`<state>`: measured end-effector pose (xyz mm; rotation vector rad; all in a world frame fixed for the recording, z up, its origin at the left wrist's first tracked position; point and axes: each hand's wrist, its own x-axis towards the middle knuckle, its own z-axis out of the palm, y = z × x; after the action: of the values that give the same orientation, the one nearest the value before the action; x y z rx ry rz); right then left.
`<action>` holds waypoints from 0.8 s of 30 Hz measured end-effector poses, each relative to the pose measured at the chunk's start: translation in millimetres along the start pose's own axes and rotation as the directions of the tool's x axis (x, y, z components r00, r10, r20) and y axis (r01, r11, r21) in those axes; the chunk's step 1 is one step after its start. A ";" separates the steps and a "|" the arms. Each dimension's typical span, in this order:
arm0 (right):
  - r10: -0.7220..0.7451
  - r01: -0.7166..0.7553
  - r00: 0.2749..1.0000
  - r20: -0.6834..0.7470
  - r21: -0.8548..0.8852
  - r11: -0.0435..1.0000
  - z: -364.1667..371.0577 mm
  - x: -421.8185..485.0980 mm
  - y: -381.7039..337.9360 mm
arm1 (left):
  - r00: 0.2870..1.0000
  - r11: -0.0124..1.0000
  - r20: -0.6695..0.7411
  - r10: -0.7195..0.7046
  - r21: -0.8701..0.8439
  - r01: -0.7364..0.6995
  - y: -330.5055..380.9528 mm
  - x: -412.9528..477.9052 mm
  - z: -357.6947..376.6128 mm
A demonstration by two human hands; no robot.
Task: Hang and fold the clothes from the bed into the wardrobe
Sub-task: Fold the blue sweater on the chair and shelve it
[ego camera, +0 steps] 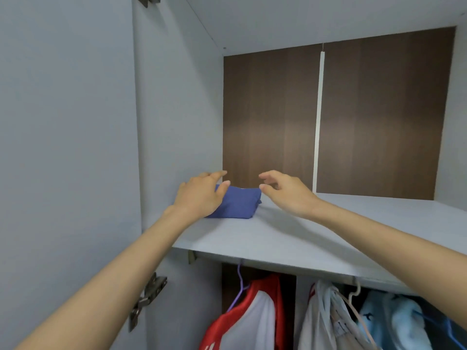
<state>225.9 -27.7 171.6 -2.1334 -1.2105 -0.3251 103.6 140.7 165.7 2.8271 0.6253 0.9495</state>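
I am looking into the upper compartment of the wardrobe (pixel 177 109), where a folded blue garment (pixel 238 204) is lying on the grey shelf (pixel 303 236), near the left side wall and towards the back. My left hand (pixel 199 195) is hovering at the garment's left end with its fingers loosely spread and gripping nothing; it is covering that end from my view, so I cannot tell whether the palm is touching the cloth. My right hand (pixel 288 193) is reaching in just beside the garment's right end, also open, fingers gently curved, apart from the cloth. The brown back panel (pixel 379 109) is standing behind both hands, with a pale strip (pixel 319 117) running down it.

Below the shelf, clothes are hanging side by side: a red and white shirt (pixel 252 319) on a purple hanger (pixel 240 284), a white garment (pixel 323 322) next to it, and a light blue garment (pixel 399 322) at the far right. The open door (pixel 63 147) is filling the left, with a metal hinge (pixel 149 296) showing beside my left forearm.
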 end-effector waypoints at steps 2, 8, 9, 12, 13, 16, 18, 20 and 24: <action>-0.046 0.045 0.999 -0.027 -0.039 0.998 -12.2 -23.9 -4.5 | 0.999 1.000 -0.044 0.008 -0.019 -0.009 15.4 -25.0 -11.4; -0.166 0.134 0.975 -0.150 -0.203 0.970 -49.4 -101.9 -19.3 | 0.993 0.998 -0.111 0.039 -0.051 -0.045 54.2 -104.8 -40.6; -0.177 0.140 0.971 -0.163 -0.215 0.967 -54.8 -114.8 -22.9 | 0.992 0.997 -0.117 0.040 -0.054 -0.047 60.5 -116.5 -45.2; -0.200 0.154 0.963 -0.182 -0.240 0.958 -68.7 -151.1 -33.6 | 0.989 0.996 -0.140 0.055 -0.059 -0.064 78.4 -150.3 -57.7; -0.200 0.151 0.961 -0.193 -0.242 0.959 -72.8 -162.4 -37.2 | 0.987 0.995 -0.146 0.067 -0.068 -0.077 83.2 -160.1 -62.2; -0.177 0.125 0.958 -0.226 -0.226 0.966 -83.4 -193.1 -49.8 | 0.980 0.988 -0.173 0.100 -0.097 -0.118 91.8 -186.7 -76.3; -0.156 0.102 0.958 -0.242 -0.220 0.970 -87.3 -212.8 -59.6 | 0.974 0.981 -0.186 0.129 -0.117 -0.153 94.3 -202.3 -86.1; -0.133 0.078 0.958 -0.256 -0.213 0.974 -88.4 -232.9 -70.9 | 0.971 0.973 -0.191 0.145 -0.150 -0.175 95.0 -218.3 -95.5; -0.062 0.010 0.954 -0.293 -0.176 0.984 -82.8 -276.6 -99.4 | 0.961 0.957 -0.216 0.173 -0.196 -0.216 91.3 -257.0 -107.7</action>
<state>1.4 -231.6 136.1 -2.1126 -1.0784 -0.7650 -114.2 -52.0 128.4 2.6552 0.2388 1.2581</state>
